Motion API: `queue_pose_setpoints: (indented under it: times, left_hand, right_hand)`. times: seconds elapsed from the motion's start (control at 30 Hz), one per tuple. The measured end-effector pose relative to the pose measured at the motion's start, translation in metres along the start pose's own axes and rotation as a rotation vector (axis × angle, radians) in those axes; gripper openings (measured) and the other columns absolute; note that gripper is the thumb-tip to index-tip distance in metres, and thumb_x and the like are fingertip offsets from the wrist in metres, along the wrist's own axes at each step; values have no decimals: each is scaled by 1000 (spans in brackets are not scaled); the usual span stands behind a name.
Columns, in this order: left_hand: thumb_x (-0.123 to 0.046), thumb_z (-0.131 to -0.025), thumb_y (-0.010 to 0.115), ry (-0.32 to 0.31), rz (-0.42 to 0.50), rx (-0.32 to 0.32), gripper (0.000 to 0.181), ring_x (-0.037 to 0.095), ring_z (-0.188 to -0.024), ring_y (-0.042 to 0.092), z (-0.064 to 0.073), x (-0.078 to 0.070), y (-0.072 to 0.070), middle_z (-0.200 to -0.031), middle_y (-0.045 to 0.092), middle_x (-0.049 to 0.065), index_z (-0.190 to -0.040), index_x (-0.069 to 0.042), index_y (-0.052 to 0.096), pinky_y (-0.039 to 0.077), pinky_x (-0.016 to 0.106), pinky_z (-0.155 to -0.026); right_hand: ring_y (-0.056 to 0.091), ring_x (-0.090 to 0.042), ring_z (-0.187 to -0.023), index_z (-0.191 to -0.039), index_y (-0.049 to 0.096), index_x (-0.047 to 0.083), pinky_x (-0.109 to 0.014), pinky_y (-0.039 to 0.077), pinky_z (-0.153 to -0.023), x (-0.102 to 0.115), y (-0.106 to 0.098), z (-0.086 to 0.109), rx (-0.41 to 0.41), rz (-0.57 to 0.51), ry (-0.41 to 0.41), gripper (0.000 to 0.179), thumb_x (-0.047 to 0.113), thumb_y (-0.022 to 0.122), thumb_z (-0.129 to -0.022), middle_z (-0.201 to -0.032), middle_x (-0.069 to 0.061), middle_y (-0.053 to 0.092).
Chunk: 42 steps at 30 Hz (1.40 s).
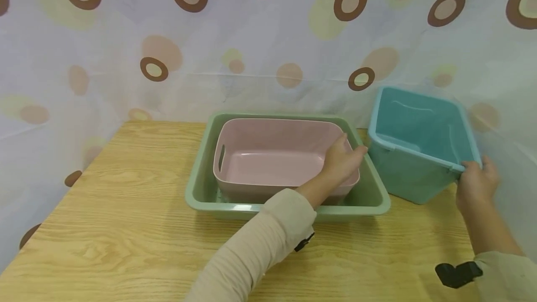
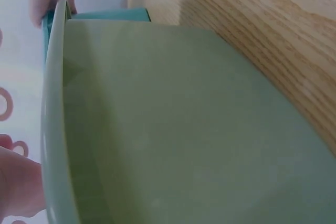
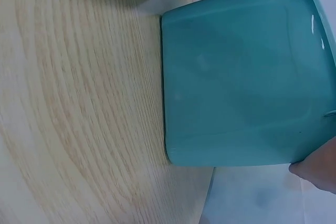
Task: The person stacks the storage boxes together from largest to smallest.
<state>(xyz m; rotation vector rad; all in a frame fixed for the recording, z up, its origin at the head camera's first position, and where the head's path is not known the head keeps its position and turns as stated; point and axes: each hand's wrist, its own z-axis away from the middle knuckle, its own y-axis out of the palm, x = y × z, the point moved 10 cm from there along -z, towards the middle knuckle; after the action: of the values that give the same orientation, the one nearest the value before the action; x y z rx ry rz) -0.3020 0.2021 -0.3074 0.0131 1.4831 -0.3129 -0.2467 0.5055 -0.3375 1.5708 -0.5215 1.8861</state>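
A pink basket [image 1: 268, 167] with a slot handle in its left end sits inside a larger pale green tub [image 1: 201, 199]. My left hand [image 1: 340, 162] reaches across the basket and grips its right rim; the fingertips are partly hidden. In the left wrist view the same hand [image 2: 21, 184] shows beyond the green tub's rim [image 2: 58, 129]. To the right stands a deep teal bin [image 1: 411, 171], its inside bare. My right hand [image 1: 477, 183] holds the bin's near right rim corner. In the right wrist view the bin [image 3: 236, 82] stands against the wood surface, with my fingers [image 3: 317, 169] at its corner.
A light wood table [image 1: 113, 218] lies under everything. Behind it and along both sides hangs a white sheet [image 1: 251, 50] printed with brown rings and pale dots. The teal bin stands close to the tub's right side and near the sheet.
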Motion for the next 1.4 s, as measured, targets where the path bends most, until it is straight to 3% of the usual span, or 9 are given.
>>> queue_pose_setpoints:
  times: [0.23, 0.37, 0.83, 1.03, 1.4]
  left_hand:
    - [-24, -85, 63, -2, 47, -25, 62, 13, -133, 38, 4, 2, 3, -144, 43, -1, -140, -10, 40, 34, 28, -108]
    - [-23, -85, 63, -14, 87, -18, 63, 12, -133, 38, 7, 3, 8, -144, 42, -1, -141, -11, 38, 35, 29, -107]
    - [-37, -85, 62, 15, -59, -2, 63, 15, -131, 40, 5, 1, 17, -141, 46, -2, -140, -16, 41, 39, 31, -104]
    - [-38, -85, 62, 21, -61, 12, 63, 14, -131, 41, 7, 1, 22, -141, 45, -6, -140, -17, 41, 40, 31, -102]
    - [-38, -85, 62, 73, -54, 46, 65, 13, -131, 40, 8, -3, 30, -143, 43, -6, -142, -17, 38, 41, 30, -102]
  right_hand:
    - [3, -5, -140, -150, 6, 23, -24, 12, -114, -6, 0, 3, 18, 70, 7, 63, 8, 28, -93, -155, 11, 0]
    - [7, -4, -139, -150, 11, 22, -23, 12, -114, -7, -3, 6, -1, 91, -1, 61, 9, 30, -93, -155, 11, 4]
    - [4, -5, -141, -150, 7, 21, -24, 9, -115, -4, -5, 10, 44, 119, -61, 61, 10, 29, -94, -155, 11, 3]
    - [4, -6, -141, -150, 7, 21, -25, 10, -115, -5, -9, 11, 57, 151, -65, 61, 12, 29, -94, -155, 10, 2]
    - [-4, -6, -141, -150, 0, 24, -25, 9, -114, -6, -9, 15, 134, 86, -46, 61, 14, 27, -96, -154, 13, -6]
